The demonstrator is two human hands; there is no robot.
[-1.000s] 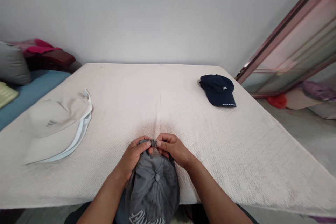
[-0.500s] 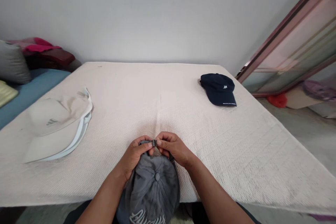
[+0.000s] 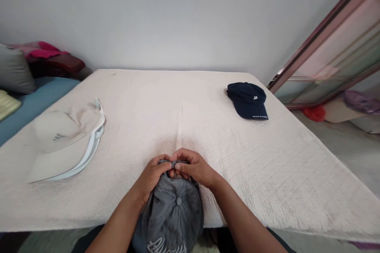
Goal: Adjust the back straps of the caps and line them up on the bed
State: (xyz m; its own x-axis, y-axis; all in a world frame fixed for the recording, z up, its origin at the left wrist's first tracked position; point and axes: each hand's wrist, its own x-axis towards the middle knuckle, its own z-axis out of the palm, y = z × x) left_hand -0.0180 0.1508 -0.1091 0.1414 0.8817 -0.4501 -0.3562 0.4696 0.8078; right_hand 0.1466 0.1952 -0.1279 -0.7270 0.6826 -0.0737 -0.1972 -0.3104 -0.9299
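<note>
A dark grey baseball cap (image 3: 178,209) lies at the table's near edge, its white stitched lettering toward me and its back strap away from me. My left hand (image 3: 156,172) pinches the strap at its small buckle (image 3: 173,164), thumb on top. Just right of the buckle, my right hand (image 3: 192,166) pinches the strap between thumb and fingers. Both hands nearly touch, and the fingertips partly hide the buckle. The cap's brim is out of view or hidden below the lettering.
Pale caps (image 3: 59,142), stacked, lie on the left of the cream-covered table (image 3: 148,106). A navy cap (image 3: 247,101) sits at the back right. A grey wall (image 3: 178,19) rises behind. Left of the table is a blue seat (image 3: 53,89) with a grey cushion (image 3: 14,71).
My right fingers have shifted slightly left, closer to my left fingertips, and a length of strap now shows over my right fingers. The cap has hardly moved.
</note>
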